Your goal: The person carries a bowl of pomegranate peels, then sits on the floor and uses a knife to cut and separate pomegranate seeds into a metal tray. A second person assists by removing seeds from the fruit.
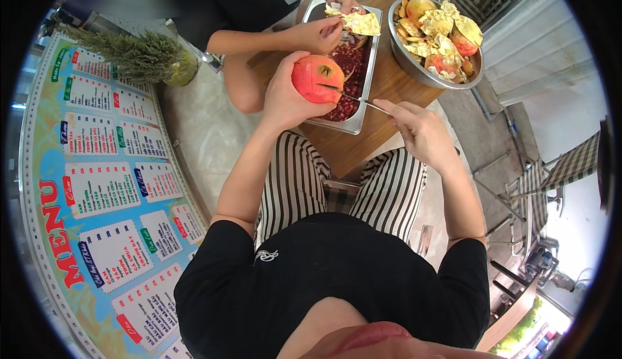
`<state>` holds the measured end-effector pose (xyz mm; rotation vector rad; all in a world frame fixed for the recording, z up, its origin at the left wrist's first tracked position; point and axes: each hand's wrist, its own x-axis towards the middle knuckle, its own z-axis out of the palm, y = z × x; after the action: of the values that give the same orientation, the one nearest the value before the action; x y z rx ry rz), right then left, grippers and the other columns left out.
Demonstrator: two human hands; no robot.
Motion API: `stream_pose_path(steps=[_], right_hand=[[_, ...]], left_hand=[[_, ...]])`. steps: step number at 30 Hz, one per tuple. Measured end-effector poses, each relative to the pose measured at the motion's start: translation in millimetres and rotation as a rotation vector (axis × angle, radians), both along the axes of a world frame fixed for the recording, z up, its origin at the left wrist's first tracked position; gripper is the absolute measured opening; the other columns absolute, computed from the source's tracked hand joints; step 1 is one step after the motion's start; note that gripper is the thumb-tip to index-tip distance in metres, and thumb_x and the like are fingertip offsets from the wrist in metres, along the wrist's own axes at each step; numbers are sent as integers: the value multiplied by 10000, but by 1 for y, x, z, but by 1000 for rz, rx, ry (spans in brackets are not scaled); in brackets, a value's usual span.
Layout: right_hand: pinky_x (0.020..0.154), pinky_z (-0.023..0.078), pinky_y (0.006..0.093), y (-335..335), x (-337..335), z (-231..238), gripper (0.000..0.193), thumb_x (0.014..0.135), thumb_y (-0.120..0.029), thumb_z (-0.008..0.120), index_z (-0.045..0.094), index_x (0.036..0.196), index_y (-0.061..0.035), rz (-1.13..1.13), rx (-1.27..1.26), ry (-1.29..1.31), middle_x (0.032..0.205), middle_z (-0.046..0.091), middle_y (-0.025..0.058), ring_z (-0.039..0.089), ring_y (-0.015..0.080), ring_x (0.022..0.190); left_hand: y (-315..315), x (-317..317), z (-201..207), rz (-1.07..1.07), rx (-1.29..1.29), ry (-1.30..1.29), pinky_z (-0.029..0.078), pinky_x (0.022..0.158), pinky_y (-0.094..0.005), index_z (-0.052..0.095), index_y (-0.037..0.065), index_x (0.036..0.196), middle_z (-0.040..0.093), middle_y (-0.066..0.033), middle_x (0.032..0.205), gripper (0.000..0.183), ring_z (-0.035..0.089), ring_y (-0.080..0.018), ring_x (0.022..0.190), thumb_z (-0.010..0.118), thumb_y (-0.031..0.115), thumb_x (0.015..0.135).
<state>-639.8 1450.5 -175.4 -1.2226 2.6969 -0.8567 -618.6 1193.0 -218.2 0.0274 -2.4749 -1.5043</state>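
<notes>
My left hand (285,97) is wrapped round a whole red pomegranate (313,80), its crown facing up. In my right hand (420,129) is a small knife (367,102), its blade reaching the side of the pomegranate near a dark cut line. Beneath both hands lies a steel tray (357,123) with loose red pomegranate seeds (352,87) in it. Across from me, another person's hands (324,34) hold an opened piece of pomegranate (360,23) with pale yellow membrane over the tray's far end.
A steel bowl (477,80) heaped with yellow peel and pomegranate pieces stands right of the tray on a wooden table (385,93). To the left is a large printed menu board (84,184), with a potted plant (146,54) behind it. Checkered folding chairs (576,161) stand at the right.
</notes>
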Motion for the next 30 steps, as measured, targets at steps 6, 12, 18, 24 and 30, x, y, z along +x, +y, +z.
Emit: stream_pose_path(steps=[6, 12, 18, 24, 30], right_hand=[[615, 463, 382, -5, 13, -24, 457, 796, 19, 529, 537, 1219, -153, -103, -69, -54, 807, 587, 125, 576, 304, 692], [627, 472, 387, -10, 18, -43, 498, 771, 27, 503, 529, 1225, -175, -171, -98, -85, 821, 593, 114, 586, 304, 709], [638, 476, 400, -10, 21, -50, 579, 706, 61, 482, 508, 1237, -169, -193, -115, -144, 792, 573, 113, 585, 316, 727], [680, 474, 387, -23, 24, -54, 483, 788, 33, 484, 509, 1237, -143, -218, -187, -239, 813, 593, 133, 594, 318, 758], [734, 474, 354, -26, 27, -72, 416, 843, -9, 492, 505, 1247, -109, -228, -379, -397, 902, 619, 175, 601, 323, 825]], left_hand=[[4, 0, -14, 72, -1, -48, 440, 909, -321, 386, 25, 1218, 515, -114, 1139, 857, 522, -193, 1053, 848, 121, 502], [6, -2, -25, 136, -8, -39, 442, 895, -333, 429, 28, 1196, 545, -124, 1120, 860, 549, -226, 1034, 851, 228, 474], [12, -2, -27, 134, 46, -104, 444, 902, -310, 373, -9, 1234, 522, -118, 1142, 895, 530, -191, 1045, 860, 171, 505], [20, -3, -35, 297, -22, -65, 449, 873, -340, 452, 12, 1179, 555, -136, 1104, 870, 564, -253, 1008, 833, 336, 467], [25, -6, -32, 324, -158, -45, 452, 877, -319, 403, -21, 1217, 554, -140, 1117, 905, 561, -220, 1014, 855, 264, 488]])
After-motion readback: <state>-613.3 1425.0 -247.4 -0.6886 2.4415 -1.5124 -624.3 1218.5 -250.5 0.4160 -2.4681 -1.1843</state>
